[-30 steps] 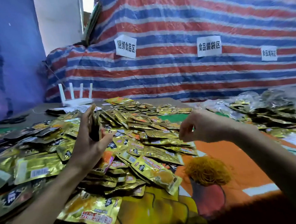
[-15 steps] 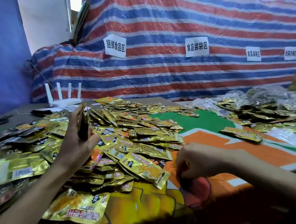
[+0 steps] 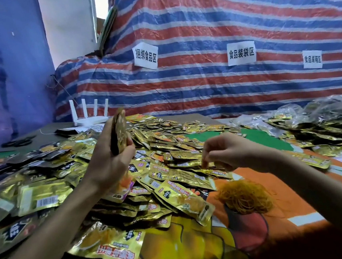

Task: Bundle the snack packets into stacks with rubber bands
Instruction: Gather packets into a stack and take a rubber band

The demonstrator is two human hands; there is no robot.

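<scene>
Packet stack (image 3: 120, 134) upright, clamped in L hand (image 3: 108, 164) above loose packets (image 3: 168, 150). R hand (image 3: 228, 153) has come up off band pile (image 3: 244, 197), fingertips pinched, seemingly on one band (image 3: 205, 164); thin, hard to confirm. Wrapping prob. next.

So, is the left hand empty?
No, the left hand grips an upright stack of packets.

Heap of gold foil snack packets (image 3: 169, 167) covers the left and middle, tangled orange rubber bands (image 3: 245, 199) just right of it. A white plastic router (image 3: 91, 120) sits behind.
</scene>
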